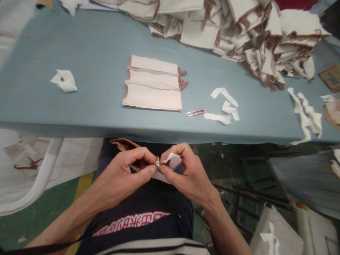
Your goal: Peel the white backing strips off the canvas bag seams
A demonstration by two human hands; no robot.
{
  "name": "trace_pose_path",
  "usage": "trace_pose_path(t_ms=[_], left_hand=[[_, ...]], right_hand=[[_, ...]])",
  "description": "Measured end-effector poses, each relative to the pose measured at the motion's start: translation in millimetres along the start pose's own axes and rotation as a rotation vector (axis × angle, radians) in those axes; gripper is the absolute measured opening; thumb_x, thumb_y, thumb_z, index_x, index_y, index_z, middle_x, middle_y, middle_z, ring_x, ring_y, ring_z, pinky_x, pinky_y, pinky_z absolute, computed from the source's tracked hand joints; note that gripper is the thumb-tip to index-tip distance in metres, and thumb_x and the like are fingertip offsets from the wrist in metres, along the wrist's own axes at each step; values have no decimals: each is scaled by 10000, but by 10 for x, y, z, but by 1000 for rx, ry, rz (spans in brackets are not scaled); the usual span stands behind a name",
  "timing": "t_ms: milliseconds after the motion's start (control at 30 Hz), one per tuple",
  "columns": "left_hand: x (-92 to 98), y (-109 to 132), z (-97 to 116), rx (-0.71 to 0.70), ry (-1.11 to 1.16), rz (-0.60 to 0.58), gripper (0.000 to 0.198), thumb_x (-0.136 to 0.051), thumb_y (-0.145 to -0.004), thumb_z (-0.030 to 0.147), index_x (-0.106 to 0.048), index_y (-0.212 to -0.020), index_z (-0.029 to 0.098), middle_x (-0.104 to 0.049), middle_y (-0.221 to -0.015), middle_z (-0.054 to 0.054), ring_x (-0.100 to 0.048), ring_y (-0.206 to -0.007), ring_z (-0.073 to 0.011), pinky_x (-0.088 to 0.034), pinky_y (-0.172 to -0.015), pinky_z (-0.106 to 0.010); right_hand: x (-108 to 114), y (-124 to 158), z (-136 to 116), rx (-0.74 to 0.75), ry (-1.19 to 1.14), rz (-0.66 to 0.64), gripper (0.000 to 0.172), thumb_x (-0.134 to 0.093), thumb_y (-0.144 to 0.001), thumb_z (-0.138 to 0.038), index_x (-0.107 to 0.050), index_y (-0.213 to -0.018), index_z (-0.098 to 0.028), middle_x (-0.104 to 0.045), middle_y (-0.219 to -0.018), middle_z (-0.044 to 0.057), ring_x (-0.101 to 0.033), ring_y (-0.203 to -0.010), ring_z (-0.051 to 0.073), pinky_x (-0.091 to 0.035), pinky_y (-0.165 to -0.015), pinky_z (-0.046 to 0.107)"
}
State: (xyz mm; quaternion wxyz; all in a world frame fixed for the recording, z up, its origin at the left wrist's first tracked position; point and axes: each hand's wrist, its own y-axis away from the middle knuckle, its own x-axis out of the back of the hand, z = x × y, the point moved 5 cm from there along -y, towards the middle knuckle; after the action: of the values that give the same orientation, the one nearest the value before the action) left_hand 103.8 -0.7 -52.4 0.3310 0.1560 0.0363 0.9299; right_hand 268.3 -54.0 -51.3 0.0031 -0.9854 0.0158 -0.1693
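Over the lap, my left hand (134, 171) pinches the edge of a cream and brown fabric piece (164, 178) between thumb and forefinger. Right beside it, my right hand (183, 170) grips the same piece, its thumb and fingertips almost touching those of the left. A small white scrap end pokes up between the fingers of my right hand. Three cream pouches (154, 97) with brown edges and cords lie overlapped on the blue-green table (92, 71). To their right are pink-handled thread snips (196, 112).
White cloth strips (225, 95) lie right of the snips, with more strips (305, 113) farther right. A large heap of cream pouches (199, 33) covers the table's back right. One white scrap (65, 80) sits at left. A white curved frame (46, 173) stands below left.
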Motion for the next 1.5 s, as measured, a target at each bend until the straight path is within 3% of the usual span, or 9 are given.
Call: trace_pose_path(t_ms=[233, 367, 467, 600, 833, 967, 1200, 1367, 1500], left_hand=[[-19, -34, 10, 19, 18, -7, 184, -649, -891, 271, -774, -776, 202, -752, -728, 31, -649, -681, -140, -479, -631, -204], [-49, -33, 77, 1, -65, 47, 190, -620, -872, 251, -769, -767, 199, -751, -714, 26, -637, -667, -144, -454, -610, -219], [-67, -42, 147, -11, -80, 135, 180, -600, -841, 240, -739, -741, 185, -764, -742, 8, -669, -696, -158, -477, -632, -227], [-80, -53, 128, -10, -31, 224, 177, -599, -840, 260, -740, -766, 184, -765, -757, 0, -674, -709, -164, -503, -655, -230], [-74, -25, -66, 27, 34, 194, 187, -629, -855, 315, -735, -781, 180, -708, -711, 1, -588, -619, -150, -447, -558, -228], [-50, -13, -39, 37, 35, 121, 209, -614, -856, 328, -756, -847, 176, -747, -757, -16, -628, -654, -167, -481, -583, -232], [-29, 113, -122, 55, -124, 64, 274, -538, -911, 318, -714, -756, 176, -731, -719, -8, -633, -639, -164, -448, -580, -244], [-32, 164, -107, -21, -297, 112, 257, -513, -931, 284, -709, -793, 192, -749, -743, -3, -649, -676, -177, -450, -654, -279], [-22, 126, -73, -43, -232, 191, 267, -500, -916, 282, -711, -779, 195, -728, -701, 4, -635, -651, -174, -449, -629, -273]], right_hand=[[86, -8, -74, 64, 152, -86, 112, -701, -946, -224, -602, -995, -242, -736, -888, -25, -717, -748, 131, -522, -665, 214], [91, 21, -89, 163, 278, -9, 103, -643, -933, -168, -598, -969, -253, -751, -912, 8, -739, -815, 172, -538, -724, 262], [30, 25, -75, 209, 178, 117, 174, -637, -872, -121, -540, -912, -260, -734, -880, -8, -720, -790, 159, -535, -715, 253], [-73, -6, 15, 42, -20, 290, 178, -648, -839, -160, -504, -879, -256, -676, -781, -45, -602, -599, 120, -465, -569, 226], [-185, -40, 86, -179, -240, 212, 129, -652, -865, -305, -549, -850, -229, -577, -702, -56, -524, -572, 116, -432, -532, 228], [-197, 21, 100, -178, -208, 260, 137, -683, -845, -278, -555, -855, -229, -612, -722, -49, -543, -579, 117, -452, -542, 229], [-350, 165, 128, -128, -100, 288, 169, -680, -859, -249, -512, -882, -253, -689, -767, -32, -609, -584, 133, -484, -546, 242], [-410, 171, 125, -67, -44, 305, 173, -654, -854, -198, -495, -880, -262, -703, -783, -23, -638, -610, 145, -498, -564, 250], [-433, 161, 112, -53, -5, 381, 143, -648, -875, -236, -507, -884, -258, -699, -815, 0, -656, -671, 162, -516, -609, 267]])
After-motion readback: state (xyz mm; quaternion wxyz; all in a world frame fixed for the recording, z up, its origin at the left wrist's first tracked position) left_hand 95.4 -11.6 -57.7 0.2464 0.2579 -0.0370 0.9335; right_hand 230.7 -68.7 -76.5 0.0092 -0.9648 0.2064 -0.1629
